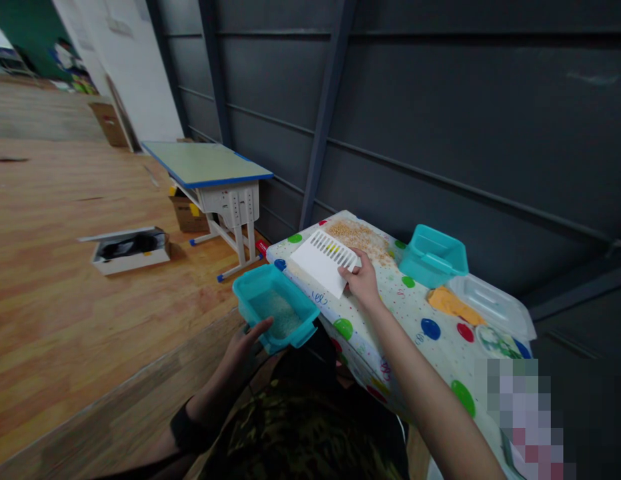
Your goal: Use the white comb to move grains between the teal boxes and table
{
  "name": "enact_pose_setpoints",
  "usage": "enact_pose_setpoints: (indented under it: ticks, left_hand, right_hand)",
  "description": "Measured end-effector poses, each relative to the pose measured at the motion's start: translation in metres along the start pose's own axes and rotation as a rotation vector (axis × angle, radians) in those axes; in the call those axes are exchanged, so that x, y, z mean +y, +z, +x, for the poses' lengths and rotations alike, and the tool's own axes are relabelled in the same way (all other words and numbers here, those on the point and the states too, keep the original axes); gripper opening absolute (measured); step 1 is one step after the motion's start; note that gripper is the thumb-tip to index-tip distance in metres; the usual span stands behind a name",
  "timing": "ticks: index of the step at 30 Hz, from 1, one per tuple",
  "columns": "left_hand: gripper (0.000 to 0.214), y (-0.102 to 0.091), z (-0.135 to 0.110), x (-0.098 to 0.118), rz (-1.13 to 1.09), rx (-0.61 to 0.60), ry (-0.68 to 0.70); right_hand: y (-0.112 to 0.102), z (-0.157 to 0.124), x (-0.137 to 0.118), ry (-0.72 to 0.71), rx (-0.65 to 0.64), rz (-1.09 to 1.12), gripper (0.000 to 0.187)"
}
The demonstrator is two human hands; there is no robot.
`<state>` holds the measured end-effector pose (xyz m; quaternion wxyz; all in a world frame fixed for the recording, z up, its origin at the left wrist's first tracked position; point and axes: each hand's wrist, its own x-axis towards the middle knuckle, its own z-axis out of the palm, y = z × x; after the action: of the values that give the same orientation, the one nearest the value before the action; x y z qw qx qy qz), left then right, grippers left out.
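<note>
My left hand (247,345) grips the near side of a teal plastic box (306,331), thumb over its rim. The box is held beside the table's front edge, and fine whitish grains (284,315) lie in its bottom. Closed on the right side of a white slotted plate (317,265), my right hand (363,279) has it over the table, close to the box. Just behind the plate, yellowish kernels (355,235) are spread over the tablecloth.
A second teal box (434,257) stands at the table's back, near an orange cloth (454,305) and a clear lid (495,307). The balloon-print tablecloth (405,340) covers the table. A dark panelled wall (440,120) rises behind. Leftward stand a desk (205,162) and an open carton (133,257).
</note>
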<state>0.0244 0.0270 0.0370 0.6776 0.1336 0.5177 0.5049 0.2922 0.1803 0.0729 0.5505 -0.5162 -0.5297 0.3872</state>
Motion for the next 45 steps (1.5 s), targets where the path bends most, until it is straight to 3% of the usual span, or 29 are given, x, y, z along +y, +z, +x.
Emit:
enact_pose_setpoints:
  ticks: [4,9,16,21,26,31,38,42,45]
  left_hand:
    - [0.043,-0.001,0.003,-0.002,-0.015,-0.003,0.012]
    - [0.039,0.005,0.001,0.002,-0.015,0.017,0.018]
    - [0.04,0.01,0.0,0.01,-0.002,0.062,0.004]
    - [0.044,0.008,0.004,0.011,0.023,0.037,-0.013]
    - [0.049,0.009,0.001,0.012,0.046,0.064,0.004]
    - [0.049,0.011,-0.004,0.014,0.042,0.076,0.009]
    - [0.031,0.015,-0.008,0.016,0.029,0.082,0.024]
    - [0.034,0.015,-0.008,0.017,0.027,0.077,0.028]
    - [0.036,0.014,-0.008,0.015,0.027,0.072,0.038]
  right_hand:
    - [0.002,0.002,-0.003,0.028,-0.057,0.003,0.074]
    - [0.005,0.004,-0.002,0.027,-0.019,0.038,0.075]
    - [0.005,0.004,-0.001,0.063,-0.066,0.028,0.079]
    - [0.012,0.012,0.002,0.018,0.002,0.008,0.078]
    - [0.016,0.015,0.001,-0.011,-0.087,-0.011,0.072]
    - [0.019,0.014,-0.001,-0.071,-0.076,-0.026,0.068]
    - [0.018,0.013,0.001,0.023,-0.095,0.002,0.071]
    - [0.021,0.012,0.002,0.046,-0.036,-0.001,0.074]
    - [0.024,0.009,0.003,0.057,-0.066,-0.012,0.075]
